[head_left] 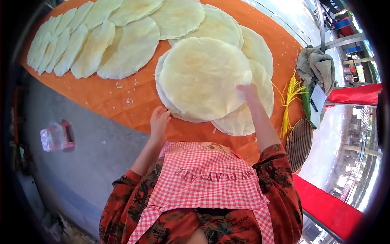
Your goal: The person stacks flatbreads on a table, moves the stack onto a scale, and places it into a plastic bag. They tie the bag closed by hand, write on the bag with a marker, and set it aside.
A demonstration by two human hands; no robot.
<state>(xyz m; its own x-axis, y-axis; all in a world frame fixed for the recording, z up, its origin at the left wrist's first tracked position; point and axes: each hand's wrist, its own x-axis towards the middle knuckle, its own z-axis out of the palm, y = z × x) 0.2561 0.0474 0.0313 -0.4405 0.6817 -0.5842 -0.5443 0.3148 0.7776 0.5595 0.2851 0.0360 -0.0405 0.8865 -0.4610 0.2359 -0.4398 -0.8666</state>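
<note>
A large, thin, pale round flatbread (205, 75) lies on top of a small stack in front of me. My right hand (247, 92) pinches its right edge, thumb on the upper face and the other fingers hidden beneath. At the stack's lower left edge is my left hand (159, 120), its fingers loosely bent and slightly apart, holding nothing that I can see. Under and to the right of the top round, another flatbread (239, 120) shows its lower edge.
Overlapping rows of similar flatbreads (134, 44) cover the far left of the orange tabletop (126, 99). On the right are yellow ties (290, 97), a grey cloth (317, 67), a notepad with a pen (318, 103) and a ribbed round disc (299, 144). A clear plastic container (55, 137) stands below, left.
</note>
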